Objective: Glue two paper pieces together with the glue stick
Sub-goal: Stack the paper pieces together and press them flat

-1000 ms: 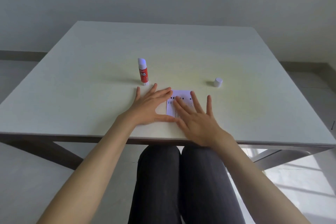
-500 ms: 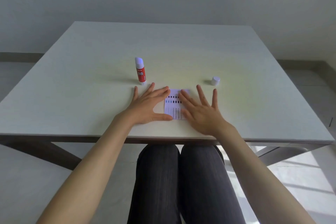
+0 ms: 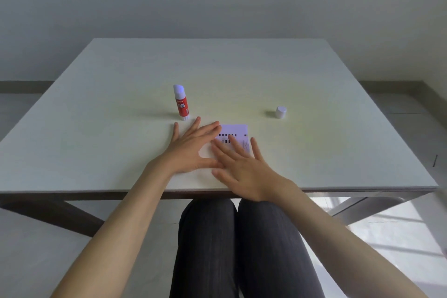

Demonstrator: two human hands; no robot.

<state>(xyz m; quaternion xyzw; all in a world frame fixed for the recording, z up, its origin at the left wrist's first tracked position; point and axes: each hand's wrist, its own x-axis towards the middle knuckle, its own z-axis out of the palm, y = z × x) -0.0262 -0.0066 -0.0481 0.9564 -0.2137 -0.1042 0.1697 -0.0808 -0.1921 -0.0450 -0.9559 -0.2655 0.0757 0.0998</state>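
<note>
Flat and spread, the fingers (image 3: pixel 205 128) of the left hand (image 3: pixel 191 150) lie released on the bench (image 3: pixel 96 128), their tips touching the left edge of the paper (image 3: pixel 235 129). The right hand (image 3: pixel 244 172) lies palm-down too, fingers splayed and loose, grasping nothing; its index and middle fingers cover the lower part of the sheet, and the little finger reaches up along the sheet's right edge. Only the upper strip of the paper shows: a thin, white rectangle printed with rows of small black squares. Whether it is one sheet or two stacked cannot be told.

From the hands, at about 11 o'clock, the glue stick (image 3: pixel 182 104) stands upright just beyond the left fingertips, a smooth cylinder with a red label and a rounded pale top, uncapped. At about 2 o'clock, well apart from the paper, sits its cap (image 3: pixel 280 112), a short white plastic cylinder. The bench top is matte, pale and square, faintly grained, with a thin darker edge.
</note>
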